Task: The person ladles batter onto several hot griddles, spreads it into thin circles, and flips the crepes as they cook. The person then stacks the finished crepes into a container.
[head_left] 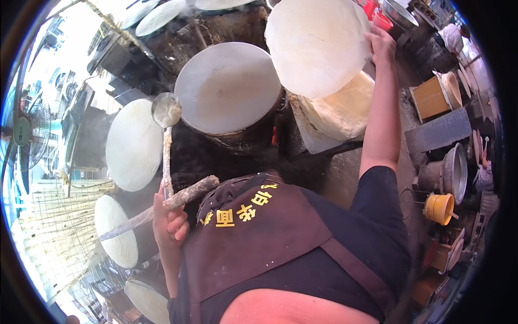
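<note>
With my left hand I grip two tools together. One is a ladle with a crusted handle and a wet-looking bowl pointing away from me. The other is a long flat-bladed scraper with a thick wrapped handle, lying crosswise. High at the right, my right hand pinches the edge of a thin, pale round flatbread, which hangs in the air. A stack of similar flatbreads lies below it, partly hidden. A round griddle with a bare, greyish top stands in front of me.
More round griddles covered with pale sheets stand along the left and far side. A fan is at the far left. On the right are a metal pot, a yellow bucket and a cardboard box. Steam drifts about.
</note>
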`<state>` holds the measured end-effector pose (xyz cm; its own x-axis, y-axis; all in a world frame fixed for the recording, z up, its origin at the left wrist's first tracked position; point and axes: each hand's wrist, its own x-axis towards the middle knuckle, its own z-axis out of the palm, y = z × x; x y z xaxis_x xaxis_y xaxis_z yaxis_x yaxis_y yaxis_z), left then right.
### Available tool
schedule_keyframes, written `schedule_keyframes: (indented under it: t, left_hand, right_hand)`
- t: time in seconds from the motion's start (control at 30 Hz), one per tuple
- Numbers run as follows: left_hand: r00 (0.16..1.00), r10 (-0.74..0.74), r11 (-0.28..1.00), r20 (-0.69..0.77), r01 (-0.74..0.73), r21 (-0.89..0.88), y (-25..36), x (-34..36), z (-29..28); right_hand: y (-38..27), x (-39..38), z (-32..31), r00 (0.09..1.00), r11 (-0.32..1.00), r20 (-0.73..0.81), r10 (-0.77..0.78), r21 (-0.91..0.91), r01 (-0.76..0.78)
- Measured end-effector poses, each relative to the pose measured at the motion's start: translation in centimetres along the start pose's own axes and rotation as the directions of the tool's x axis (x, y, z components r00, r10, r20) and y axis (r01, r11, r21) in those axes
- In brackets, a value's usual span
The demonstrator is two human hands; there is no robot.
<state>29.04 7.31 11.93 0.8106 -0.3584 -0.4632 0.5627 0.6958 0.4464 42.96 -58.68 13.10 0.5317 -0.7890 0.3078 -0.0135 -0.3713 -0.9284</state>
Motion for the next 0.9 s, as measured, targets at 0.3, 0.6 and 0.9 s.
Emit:
schedule_keyframes:
  t: [0.3, 0.6, 0.9]
  left_hand:
    - [0.997, -0.068, 0.998, -0.038, 0.069, -0.001, -2.1, 2.5, 3.0]
    - [0.991, -0.130, 0.991, 0.028, 0.130, -0.013, -3.7, 3.4, 5.0]
    - [0.975, -0.218, 0.976, 0.041, 0.217, 0.017, -2.7, 3.8, 4.5]
  right_hand:
    - [31.5, -10.9, -14.4, 0.765, 0.823, -0.330, 0.553, 0.360, -0.440]
    - [32.4, -12.3, -13.7, 0.828, 0.859, -0.427, 0.364, -0.190, -0.475]
    - [14.2, -12.2, -0.3, 0.969, 0.840, 0.062, -0.239, -0.488, 0.238]
